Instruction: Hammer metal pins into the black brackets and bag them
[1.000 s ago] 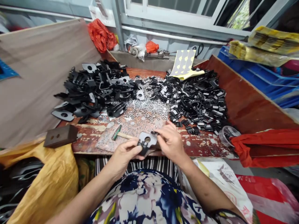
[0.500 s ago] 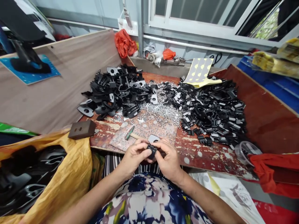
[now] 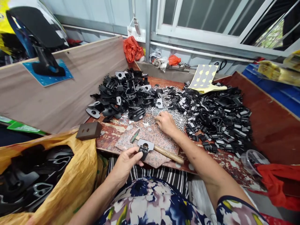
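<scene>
My left hand (image 3: 128, 161) is closed on a black plastic clip (image 3: 143, 150) with a flat grey plate that has a round hole. The clip is above the near edge of a speckled stone slab (image 3: 127, 140). A hammer (image 3: 170, 154) with a wooden handle lies on the slab, partly hidden behind the clip. My right hand (image 3: 167, 123) is at the near edge of a heap of small silver metal pins (image 3: 177, 114), its fingers curled together and pointing down; whatever is between the fingertips is too small to make out.
Black clip parts with grey plates (image 3: 126, 93) are piled at the back left. Smaller black parts (image 3: 217, 115) are heaped on the right, under a yellow-and-grey sticker sheet (image 3: 203, 76). A brown block (image 3: 89, 130) sits front left, beside a yellow sack (image 3: 86, 165).
My right hand has let go of the black clip and moved forward to the metal pins. My left hand keeps the clip, now shifted left. The hammer's handle has come into sight.
</scene>
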Demonstrator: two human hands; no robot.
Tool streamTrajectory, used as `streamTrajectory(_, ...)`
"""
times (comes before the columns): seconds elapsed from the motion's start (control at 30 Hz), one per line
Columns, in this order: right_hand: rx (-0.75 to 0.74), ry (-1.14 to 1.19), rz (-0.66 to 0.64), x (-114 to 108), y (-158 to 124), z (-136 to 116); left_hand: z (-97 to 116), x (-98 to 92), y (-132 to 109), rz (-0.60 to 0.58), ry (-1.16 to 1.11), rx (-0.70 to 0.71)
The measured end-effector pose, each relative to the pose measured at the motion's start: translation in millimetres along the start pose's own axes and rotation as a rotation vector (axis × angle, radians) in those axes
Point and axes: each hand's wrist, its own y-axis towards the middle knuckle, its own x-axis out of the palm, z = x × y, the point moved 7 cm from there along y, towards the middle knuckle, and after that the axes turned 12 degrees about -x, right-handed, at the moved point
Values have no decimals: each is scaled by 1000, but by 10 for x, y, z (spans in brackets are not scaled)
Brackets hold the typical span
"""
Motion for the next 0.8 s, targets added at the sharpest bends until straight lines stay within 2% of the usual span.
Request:
streamTrajectory(0.1,-55,-1,-21,55,-1,3,15,-47,-41,20,29,4)
streamTrajectory(0.3,-24,6,-39,14,-204,75,40,-130,-10,48,61,14)
streamTrajectory(0.6,-18,32,-81,156,-79,4,-61,-53,2,14,34,-18)
streamTrajectory(0.7,13,93,-58,126,-144,142,-91,-105,-6,30,22,-16)
streamTrajectory(0.8,95,132,48,5,-254,357,-141,-146,16,43,8,-24)
